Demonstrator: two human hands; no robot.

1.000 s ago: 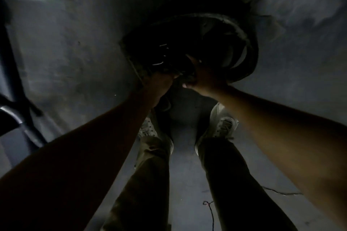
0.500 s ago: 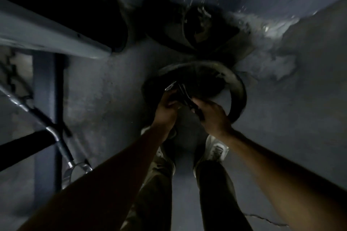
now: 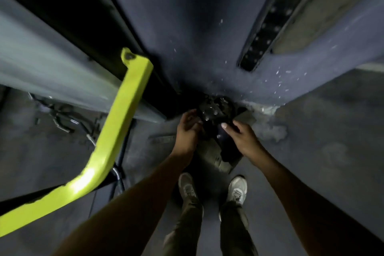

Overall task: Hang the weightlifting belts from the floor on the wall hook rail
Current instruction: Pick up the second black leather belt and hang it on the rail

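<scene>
Both hands grip a dark, bunched weightlifting belt (image 3: 216, 118) held up in front of the blue-grey wall (image 3: 187, 27): the left hand (image 3: 187, 131) curled on its left side, the right hand (image 3: 242, 137) pinching its right. Below stand white sneakers (image 3: 188, 188) on the grey floor (image 3: 322, 151). A bright yellow-green metal bar (image 3: 122, 110) slants at left.

Belt (image 3: 218, 122): we have lifted it off the floor, bunched dark between both hands (its loop no longer spread open).
View: we now stand upright, a yellow bar (image 3: 116, 131) newly in sight.
</scene>
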